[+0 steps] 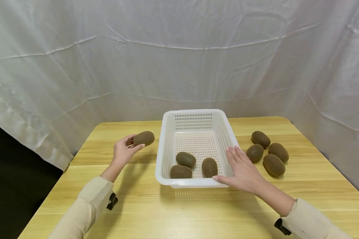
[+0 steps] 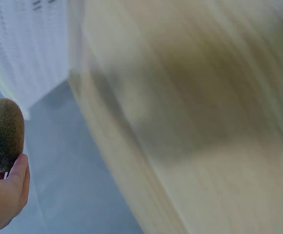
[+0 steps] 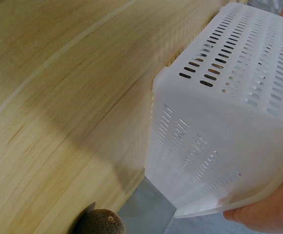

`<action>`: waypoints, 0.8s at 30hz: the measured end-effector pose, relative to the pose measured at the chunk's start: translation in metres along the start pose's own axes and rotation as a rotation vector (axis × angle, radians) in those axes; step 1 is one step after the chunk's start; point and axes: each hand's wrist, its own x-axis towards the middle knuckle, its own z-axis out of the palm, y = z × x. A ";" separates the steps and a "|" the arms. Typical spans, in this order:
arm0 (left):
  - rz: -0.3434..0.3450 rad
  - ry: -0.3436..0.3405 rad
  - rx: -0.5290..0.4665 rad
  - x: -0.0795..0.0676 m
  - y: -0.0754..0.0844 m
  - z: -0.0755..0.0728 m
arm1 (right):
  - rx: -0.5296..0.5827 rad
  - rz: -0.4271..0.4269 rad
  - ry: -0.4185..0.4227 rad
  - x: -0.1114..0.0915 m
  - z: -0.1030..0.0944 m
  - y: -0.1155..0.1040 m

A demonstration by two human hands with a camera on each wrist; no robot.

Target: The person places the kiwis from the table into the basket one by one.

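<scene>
My left hand (image 1: 125, 151) holds a brown kiwi (image 1: 144, 138) between thumb and fingers, left of the white basket (image 1: 160, 159). In the left wrist view this fuzzy kiwi (image 2: 5, 134) shows beside the basket's perforated wall. My right hand (image 1: 244, 171) rests on the basket's near right corner. Its fingers lie straight over the right rim and its thumb is on the front rim. Inside the basket, toward the front, lie three kiwis: one dark kiwi (image 1: 185, 159), a kiwi (image 1: 180, 172) just in front of it, and another kiwi (image 1: 209, 167) to the right.
Several loose kiwis (image 1: 274, 165) sit in a cluster on the wooden table (image 1: 194, 215), right of the basket. White curtains (image 1: 197, 66) hang behind the table and along its sides. A dark area (image 1: 15, 179) shows at the far left.
</scene>
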 end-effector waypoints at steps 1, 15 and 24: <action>0.008 0.003 -0.014 -0.001 0.003 0.001 | 0.000 0.000 0.001 0.000 0.000 0.000; 0.124 0.088 -0.287 -0.005 0.039 0.028 | 0.000 0.001 0.005 -0.001 0.000 -0.001; 0.183 0.012 -0.270 -0.005 0.053 0.052 | 0.004 0.008 0.003 0.000 0.000 -0.001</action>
